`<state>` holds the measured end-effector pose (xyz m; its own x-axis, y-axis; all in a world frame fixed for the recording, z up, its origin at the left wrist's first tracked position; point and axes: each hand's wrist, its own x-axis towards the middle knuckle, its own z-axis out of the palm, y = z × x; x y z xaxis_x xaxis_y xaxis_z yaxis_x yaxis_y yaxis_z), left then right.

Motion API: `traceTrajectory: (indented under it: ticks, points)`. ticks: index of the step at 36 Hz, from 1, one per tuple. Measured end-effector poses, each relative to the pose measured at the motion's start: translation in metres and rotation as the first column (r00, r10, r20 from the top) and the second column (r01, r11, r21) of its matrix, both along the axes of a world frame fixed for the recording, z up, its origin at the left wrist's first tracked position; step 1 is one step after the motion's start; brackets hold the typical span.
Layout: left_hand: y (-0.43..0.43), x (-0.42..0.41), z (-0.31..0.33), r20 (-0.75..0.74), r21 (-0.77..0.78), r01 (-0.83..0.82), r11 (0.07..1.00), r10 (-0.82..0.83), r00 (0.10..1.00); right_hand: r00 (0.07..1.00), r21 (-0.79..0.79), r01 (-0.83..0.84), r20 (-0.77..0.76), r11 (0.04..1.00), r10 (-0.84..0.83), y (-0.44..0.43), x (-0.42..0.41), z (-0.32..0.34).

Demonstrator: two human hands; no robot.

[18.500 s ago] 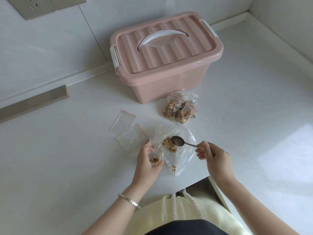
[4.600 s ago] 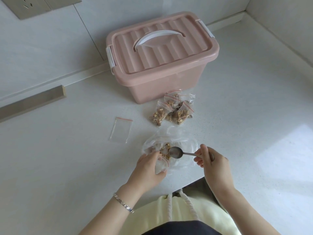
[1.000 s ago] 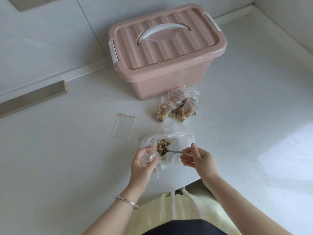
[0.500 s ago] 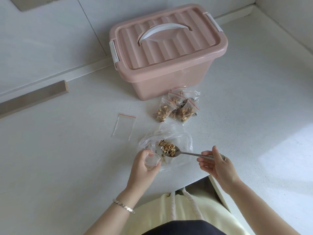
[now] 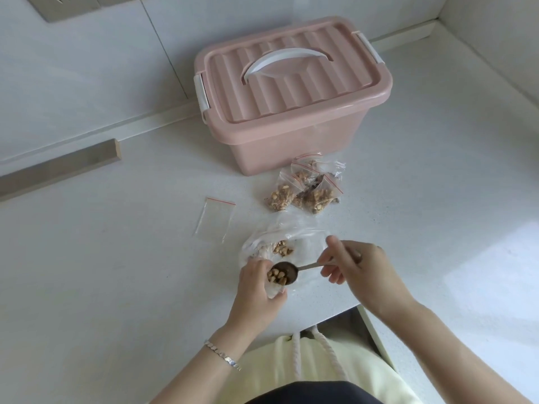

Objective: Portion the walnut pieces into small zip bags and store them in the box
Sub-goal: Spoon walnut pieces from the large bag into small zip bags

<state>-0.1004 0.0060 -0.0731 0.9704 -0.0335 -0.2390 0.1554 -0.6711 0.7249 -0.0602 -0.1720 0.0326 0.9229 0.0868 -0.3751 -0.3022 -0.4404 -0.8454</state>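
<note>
Here, spoon (image 5: 287, 272) tips walnuts into left-hand (image 5: 256, 293) bag (image 5: 272, 290).

The box (image 5: 291, 112) is sitting at 12 o'clock on the tabletop (image 5: 116, 272). Filled zip bags (image 5: 306, 191) are lying just before it. An empty zip bag (image 5: 215, 220) is lying at their 8 o'clock, the large bag (image 5: 291, 243) at 6 o'clock.

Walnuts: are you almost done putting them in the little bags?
Partly. Done: a few filled bags lie in front of the pink box. In hand: the right hand tips a spoon of walnuts into a small bag held by the left hand. Left: a few pieces in the big bag, one empty bag, and the box, whose lid is on.
</note>
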Motion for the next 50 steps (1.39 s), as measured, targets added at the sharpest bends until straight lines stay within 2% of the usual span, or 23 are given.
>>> traceTrajectory:
  ticks: [4, 6, 9, 11, 14, 19, 22, 28, 37, 41, 50]
  points:
    - [0.001, -0.002, -0.001, -0.006, -0.012, -0.031, 0.999, 0.031, 0.999, 0.991, -0.071, -0.086, 0.097, 0.994, 0.092, 0.005, -0.008, 0.004]
    - [0.002, -0.003, -0.003, 0.000, -0.037, -0.051, 0.998, 0.051, 0.999, 0.991, -0.018, -0.013, 0.132, 1.000, 0.015, 0.000, -0.008, 0.005]
    - [0.003, -0.004, -0.003, -0.010, -0.075, -0.072, 0.995, 0.071, 0.997, 0.972, 0.087, 0.192, 0.122, 0.978, -0.202, -0.010, -0.005, -0.001]
    - [0.003, -0.004, -0.004, -0.001, -0.086, -0.073, 0.994, 0.073, 0.997, 0.945, 0.088, 0.302, 0.106, 0.949, -0.311, -0.018, -0.004, -0.012]
    - [0.002, -0.002, -0.005, 0.047, -0.109, -0.036, 0.993, 0.041, 0.998, 0.922, 0.064, 0.381, 0.052, 0.922, -0.385, -0.024, -0.004, -0.035]
    - [0.001, 0.005, -0.004, -0.041, -0.053, 0.076, 0.996, -0.078, 0.996, 0.897, 0.107, 0.441, -0.027, 0.891, -0.441, -0.017, -0.007, -0.059]
    - [0.004, 0.016, -0.008, -0.088, -0.046, 0.091, 0.995, -0.095, 0.992, 0.889, 0.109, 0.458, -0.029, 0.882, -0.458, -0.011, -0.007, -0.066]
    - [0.009, 0.032, 0.001, -0.115, -0.196, 0.009, 0.980, -0.032, 0.993, 0.894, 0.103, 0.444, 0.022, 0.890, -0.448, -0.001, -0.008, -0.067]
    - [0.013, 0.029, -0.005, -0.157, -0.238, 0.029, 0.971, -0.067, 0.985, 0.876, 0.073, 0.464, 0.109, 0.883, -0.469, -0.002, -0.019, -0.061]
    - [0.013, 0.025, -0.008, -0.171, -0.213, 0.044, 0.976, -0.082, 0.982, 0.886, 0.071, 0.459, 0.037, 0.886, -0.462, -0.003, -0.019, -0.066]
    - [0.011, 0.016, -0.004, -0.215, -0.265, 0.001, 0.964, -0.060, 0.975, 0.871, 0.238, 0.490, -0.161, 0.839, -0.464, 0.005, -0.017, -0.082]
